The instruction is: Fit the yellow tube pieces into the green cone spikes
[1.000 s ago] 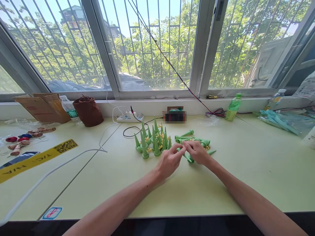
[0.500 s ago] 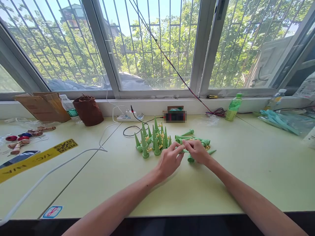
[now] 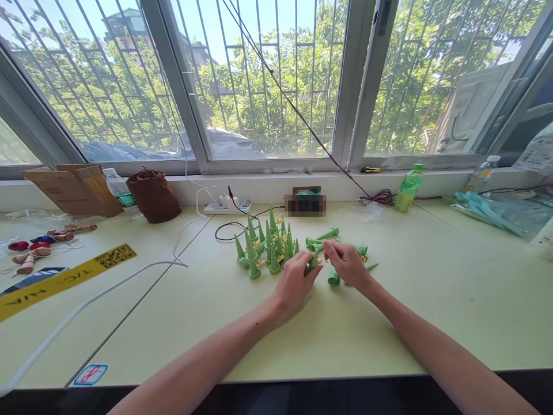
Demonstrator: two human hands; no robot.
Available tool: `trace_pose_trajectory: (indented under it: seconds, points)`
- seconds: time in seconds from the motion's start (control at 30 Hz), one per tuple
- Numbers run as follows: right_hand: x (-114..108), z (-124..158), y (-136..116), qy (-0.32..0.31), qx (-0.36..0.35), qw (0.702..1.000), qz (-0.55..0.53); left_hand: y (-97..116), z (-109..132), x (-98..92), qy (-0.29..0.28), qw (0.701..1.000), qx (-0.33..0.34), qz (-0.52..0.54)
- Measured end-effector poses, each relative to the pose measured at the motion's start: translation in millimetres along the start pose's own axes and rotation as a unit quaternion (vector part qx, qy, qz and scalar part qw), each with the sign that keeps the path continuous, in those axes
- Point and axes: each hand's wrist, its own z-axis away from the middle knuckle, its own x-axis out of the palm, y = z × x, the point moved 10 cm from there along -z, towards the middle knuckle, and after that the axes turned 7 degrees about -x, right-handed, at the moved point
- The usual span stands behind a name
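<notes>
My left hand (image 3: 295,282) is closed on a green plastic cone spike (image 3: 313,260), holding it tilted just above the pale green table (image 3: 268,328). My right hand (image 3: 348,265) is beside it, fingers pinched near the spike's upper end; what they hold is too small to make out. A cluster of upright green spikes (image 3: 264,248) with small yellow parts stands just left of my hands. Several more green spikes (image 3: 328,236) lie flat behind and under my right hand, one (image 3: 333,279) by my right palm.
Along the window sill stand a power strip (image 3: 227,206), a brown pouch (image 3: 153,195), cardboard (image 3: 73,187), a small box (image 3: 305,202) and a green bottle (image 3: 407,188). A white cable (image 3: 108,288) and yellow tape (image 3: 64,279) cross the left side. Plastic bags (image 3: 496,210) lie at right.
My left hand has lifted one green spike off the table and tilted it upward. My right hand moved slightly up and back toward the spike's top.
</notes>
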Motion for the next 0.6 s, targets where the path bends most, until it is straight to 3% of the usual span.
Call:
trace_pose_trajectory:
  seconds: [0.23,0.6]
  points:
    - [18.3,4.3,-10.8,-0.080,-0.028,0.995,-0.046,-5.4,0.4,4.5,-0.014,1.000,-0.014,0.013]
    - [18.7,4.4,-11.2,-0.074,-0.046,0.996,-0.014,-9.2,0.1,8.2,-0.033,0.998,-0.035,0.034]
